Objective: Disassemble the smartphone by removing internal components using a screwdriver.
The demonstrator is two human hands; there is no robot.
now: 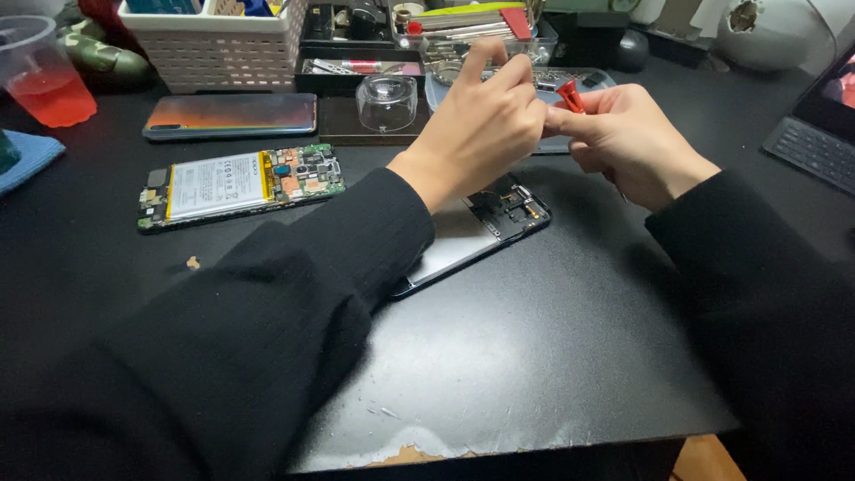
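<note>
My right hand (628, 142) grips a small red-handled screwdriver (570, 94), held above the black table. My left hand (485, 125) reaches across and pinches at the tool's tip, fingers bunched against the right hand. Beneath my left forearm lies an opened phone frame (499, 223), its inner parts showing. To the left sits a phone board with a white battery and green circuit parts (236, 184). Behind it a phone back cover with an orange sheen (232, 116) lies flat.
A clear round dome (386, 102) stands on a dark tray. A white basket (218, 40) and tool trays (472, 31) line the back. A plastic cup of red drink (44, 76) stands far left, a tablet keyboard (815, 147) far right. The table's front edge (499, 445) is chipped.
</note>
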